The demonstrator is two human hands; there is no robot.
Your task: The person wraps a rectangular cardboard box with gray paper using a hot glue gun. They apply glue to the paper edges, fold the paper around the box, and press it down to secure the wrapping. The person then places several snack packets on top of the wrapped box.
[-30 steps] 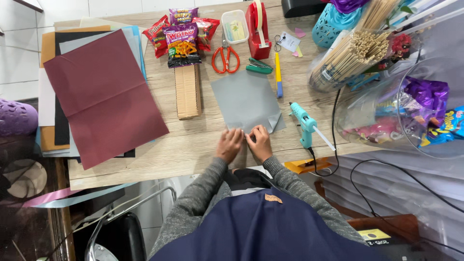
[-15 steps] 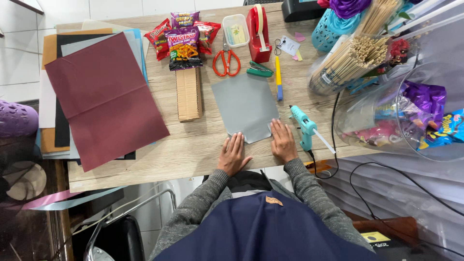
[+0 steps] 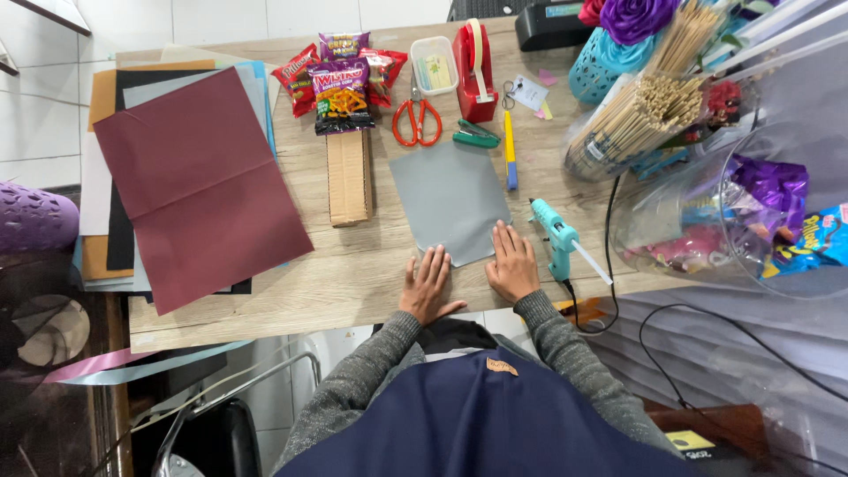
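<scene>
While hands flank grey paper (image 3: pixel 450 199), glue gun (image 3: pixel 556 234) lies just right.

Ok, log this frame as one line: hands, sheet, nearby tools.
left hand: flat at grey sheet corner | right hand: flat on sheet's near edge | glue gun: right of hand, untouched

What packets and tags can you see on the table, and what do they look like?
Purple snack bag: far edge, glossy, orange snacks pictured.
Red snack bags: tucked beside it, crinkly.
White paper tag: near the red tape dispenser, small, tilted.
Blue snack bag: inside the clear tub at right.
</scene>
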